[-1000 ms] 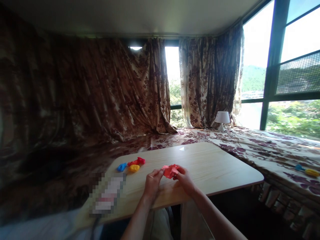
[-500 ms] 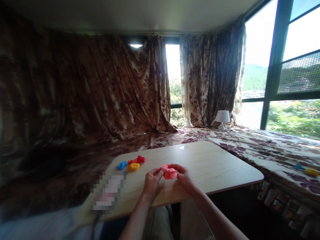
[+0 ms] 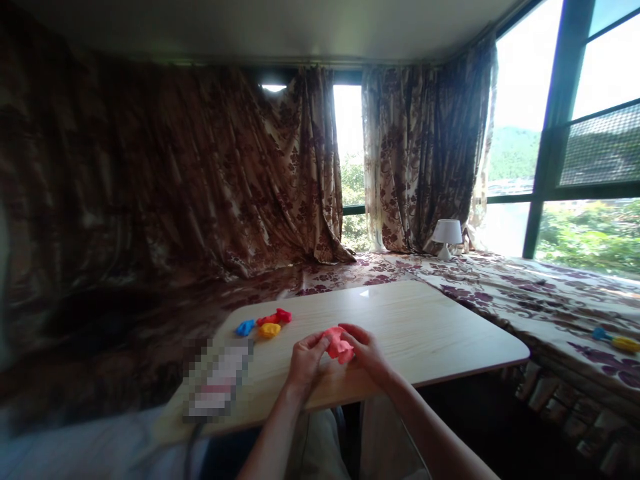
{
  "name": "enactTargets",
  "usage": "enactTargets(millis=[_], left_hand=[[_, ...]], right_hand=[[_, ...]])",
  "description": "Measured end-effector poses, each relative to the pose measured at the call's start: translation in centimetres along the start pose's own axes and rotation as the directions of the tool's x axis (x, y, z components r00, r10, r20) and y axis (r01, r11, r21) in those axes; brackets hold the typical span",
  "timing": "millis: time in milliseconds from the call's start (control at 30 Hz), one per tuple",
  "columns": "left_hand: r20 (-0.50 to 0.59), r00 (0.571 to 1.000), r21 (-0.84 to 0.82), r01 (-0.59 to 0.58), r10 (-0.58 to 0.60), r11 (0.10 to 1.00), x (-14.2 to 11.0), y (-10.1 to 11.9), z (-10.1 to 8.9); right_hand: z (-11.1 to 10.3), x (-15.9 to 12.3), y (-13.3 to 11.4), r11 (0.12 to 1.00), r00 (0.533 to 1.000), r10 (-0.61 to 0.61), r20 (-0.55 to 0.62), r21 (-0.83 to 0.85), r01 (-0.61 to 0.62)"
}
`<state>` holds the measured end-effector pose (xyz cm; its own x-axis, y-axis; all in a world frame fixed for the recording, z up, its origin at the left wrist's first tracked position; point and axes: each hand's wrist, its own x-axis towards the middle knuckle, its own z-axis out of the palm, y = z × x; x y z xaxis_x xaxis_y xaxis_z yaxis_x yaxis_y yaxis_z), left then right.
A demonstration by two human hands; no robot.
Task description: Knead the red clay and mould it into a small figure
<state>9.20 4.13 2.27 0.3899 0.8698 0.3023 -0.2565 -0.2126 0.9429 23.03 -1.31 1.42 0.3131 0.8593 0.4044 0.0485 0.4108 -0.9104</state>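
Between my two hands is a soft, uneven piece of pink modelling clay (image 3: 339, 345), held just above the near part of the table. My left hand (image 3: 306, 359) pinches its left edge between thumb and fingers. On the other side, my right hand (image 3: 369, 350) grips the right edge, its index finger lying over the top. Farther left on the tabletop lie a blue lump (image 3: 245, 327), a yellow lump (image 3: 270, 331) and red lumps (image 3: 276, 317) of similar material, close together.
The pale wooden table (image 3: 425, 333) has rounded corners. A blurred-out flat object (image 3: 220, 380) lies at its left end. Beyond stand a white lamp (image 3: 447, 237) and flowered curtains (image 3: 280, 180). A blue and yellow item (image 3: 617, 340) rests on the flowered cloth at right.
The pink clay has turned in my fingers and now hangs lower on the right. My right fingers have shifted over its top edge. The lumps on the table stay put.
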Motion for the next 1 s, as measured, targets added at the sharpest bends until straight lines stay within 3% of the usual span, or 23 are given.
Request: enactTargets(millis=[133,500,667,833,1000], left_hand=[[-0.003,1.0,-0.008,0.008,-0.008,1.0,0.03,-0.13,0.05],[0.113,0.993,0.051,-0.05,0.044,0.997,-0.28,-0.24,0.18],[0.084,0.996,0.049,-0.03,0.026,0.998,-0.08,-0.59,0.14],[-0.033,0.999,0.025,-0.019,0.019,1.0,0.08,-0.35,0.05],[-0.044,0.999,0.045,0.001,0.001,0.999,0.05,-0.16,0.01]], right_hand=[[0.01,-0.28,-0.21,0.997,0.998,0.029,0.058,-0.071,-0.025],[-0.08,-0.25,0.42,0.999,0.999,0.017,0.042,-0.043,-0.015],[0.03,-0.32,0.16,0.998,0.999,0.029,0.037,-0.056,-0.027],[0.09,-0.15,-0.36,0.998,0.999,0.023,0.022,-0.051,-0.022],[0.18,-0.05,-0.29,0.995,0.999,0.036,0.023,-0.095,-0.034]])
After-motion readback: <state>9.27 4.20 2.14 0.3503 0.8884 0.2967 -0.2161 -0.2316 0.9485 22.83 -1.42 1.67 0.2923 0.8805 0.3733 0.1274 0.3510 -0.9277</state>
